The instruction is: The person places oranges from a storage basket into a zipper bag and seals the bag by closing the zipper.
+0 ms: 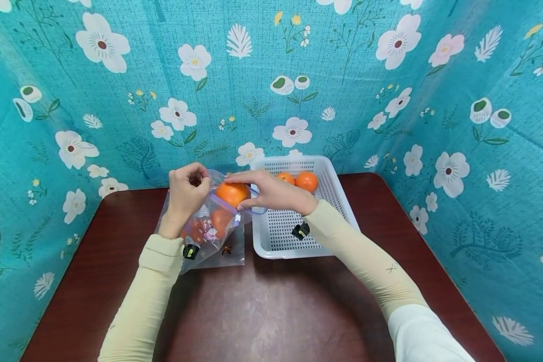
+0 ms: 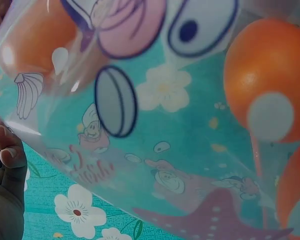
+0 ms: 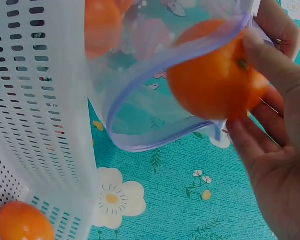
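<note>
My left hand (image 1: 185, 193) pinches the edge of a clear zip bag (image 1: 208, 241) near its mouth. This bag has a purple rim (image 3: 145, 75) and printed cartoon figures. Between the fingers and thumb of my right hand (image 1: 276, 191) is an orange (image 3: 215, 75), partly inside the open mouth. Other oranges (image 2: 267, 75) lie inside the bag, seen through its film. In the left wrist view, curled fingers (image 2: 7, 150) show at the film's left border.
Right of the bag stands a white perforated basket (image 1: 262, 246) with oranges (image 1: 306, 181) at its far end. The bag lies on a dark red-brown table (image 1: 271, 311). Teal flowered cloth (image 1: 253, 100) hangs behind and at both sides.
</note>
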Available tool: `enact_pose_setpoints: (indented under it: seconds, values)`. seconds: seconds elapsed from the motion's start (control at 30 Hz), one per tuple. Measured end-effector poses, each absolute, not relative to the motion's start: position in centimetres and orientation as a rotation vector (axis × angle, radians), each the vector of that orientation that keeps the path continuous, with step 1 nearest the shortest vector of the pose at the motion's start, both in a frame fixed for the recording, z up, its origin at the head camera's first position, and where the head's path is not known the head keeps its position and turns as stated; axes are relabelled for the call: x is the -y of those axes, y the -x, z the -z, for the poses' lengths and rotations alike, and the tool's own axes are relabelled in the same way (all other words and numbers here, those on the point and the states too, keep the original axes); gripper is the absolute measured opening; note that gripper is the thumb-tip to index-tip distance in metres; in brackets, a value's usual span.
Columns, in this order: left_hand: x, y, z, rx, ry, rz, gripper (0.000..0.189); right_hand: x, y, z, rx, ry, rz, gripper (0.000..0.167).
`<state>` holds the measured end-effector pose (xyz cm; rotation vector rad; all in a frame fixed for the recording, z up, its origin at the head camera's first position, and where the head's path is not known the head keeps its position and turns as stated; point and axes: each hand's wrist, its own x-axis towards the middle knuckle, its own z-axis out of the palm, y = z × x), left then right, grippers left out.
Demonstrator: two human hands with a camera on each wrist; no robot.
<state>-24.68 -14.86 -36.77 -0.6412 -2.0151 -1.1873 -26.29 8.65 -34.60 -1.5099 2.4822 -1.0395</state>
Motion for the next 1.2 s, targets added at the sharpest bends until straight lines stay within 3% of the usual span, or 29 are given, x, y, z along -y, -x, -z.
enact_pose_setpoints:
  seconds: [0.27,0.5,0.9,1.2]
  values:
    - [15.1,25.2,37.4,2.027,0.657,1.192,0.02,-8.6,26.3,34.6,-2.491,1.487,1.075,0.055]
    - [15.1,25.1,37.3,2.039,0.646,1.176,0.019,-9.3,25.7,34.8,-2.45,1.506,1.092,0.032]
    - [15.1,25.2,37.2,2.04,0.644,1.162,0.019,-9.3,23.9,35.7,-2.409,1.533,1.014,0.035]
    - [15.0,25.1,37.2,2.036,0.65,1.178,0.02,-8.7,23.7,36.8,-2.464,1.594,0.946,0.016]
